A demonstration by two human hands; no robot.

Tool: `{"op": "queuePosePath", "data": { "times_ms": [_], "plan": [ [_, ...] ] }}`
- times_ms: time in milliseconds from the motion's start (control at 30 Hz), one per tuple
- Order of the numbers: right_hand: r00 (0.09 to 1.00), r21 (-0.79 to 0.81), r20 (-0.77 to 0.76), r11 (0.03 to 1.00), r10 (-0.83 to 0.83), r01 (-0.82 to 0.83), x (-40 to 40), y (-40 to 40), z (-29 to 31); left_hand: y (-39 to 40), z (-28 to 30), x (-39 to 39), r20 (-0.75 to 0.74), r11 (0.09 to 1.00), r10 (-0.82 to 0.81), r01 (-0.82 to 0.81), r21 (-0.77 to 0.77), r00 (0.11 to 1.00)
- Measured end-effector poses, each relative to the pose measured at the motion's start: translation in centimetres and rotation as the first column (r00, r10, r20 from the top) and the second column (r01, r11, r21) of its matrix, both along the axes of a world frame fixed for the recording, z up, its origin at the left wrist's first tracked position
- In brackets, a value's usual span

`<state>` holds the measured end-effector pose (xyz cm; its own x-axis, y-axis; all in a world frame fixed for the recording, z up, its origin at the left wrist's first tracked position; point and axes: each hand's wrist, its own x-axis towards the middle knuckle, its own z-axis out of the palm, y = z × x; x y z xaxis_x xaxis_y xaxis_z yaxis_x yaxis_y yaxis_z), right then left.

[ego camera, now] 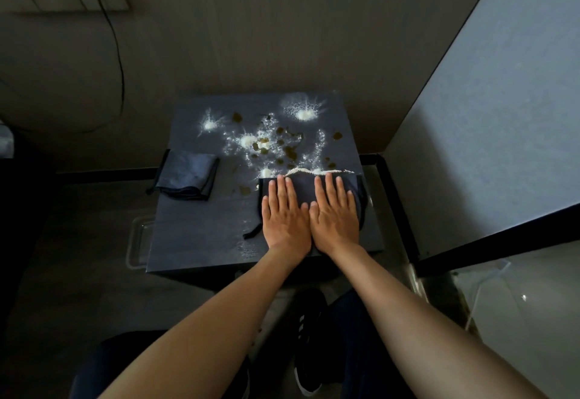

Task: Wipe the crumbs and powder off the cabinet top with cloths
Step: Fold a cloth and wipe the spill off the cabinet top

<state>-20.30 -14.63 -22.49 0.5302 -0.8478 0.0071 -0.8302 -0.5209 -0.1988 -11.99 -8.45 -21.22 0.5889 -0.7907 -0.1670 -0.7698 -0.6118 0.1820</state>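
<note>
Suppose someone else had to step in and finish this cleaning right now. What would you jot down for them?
Left hand and right hand: both flat, fingers spread, side by side, pressing on the dark cloth at the cabinet top's near right.
A ridge of white powder lies along that cloth's far edge.
Spare folded cloth: untouched, at the left edge.
Done: the near part looks mostly clean, faint smears remain.
Left: powder piles and brownish crumbs across the far half, plus the ridge.
</note>
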Motion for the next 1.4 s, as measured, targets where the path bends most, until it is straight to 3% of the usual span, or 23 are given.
{"op": "queuePosePath", "data": {
  "times_ms": [433, 1400],
  "plan": [
    [0.999, 0.052, 0.046, 0.999, 0.002, -0.005, 5.8, 1.5, 0.7, 1.5, 0.5, 5.7, 0.018, 0.995, 0.083, -0.084, 0.044, 0.996],
    [0.999, 0.03, 0.043, 1.0, -0.012, 0.01, 14.7, -11.0, 0.8, -11.2, -0.3, 14.9, 0.029, 0.998, 0.057, -0.056, -0.011, 0.998]
  ]
}}
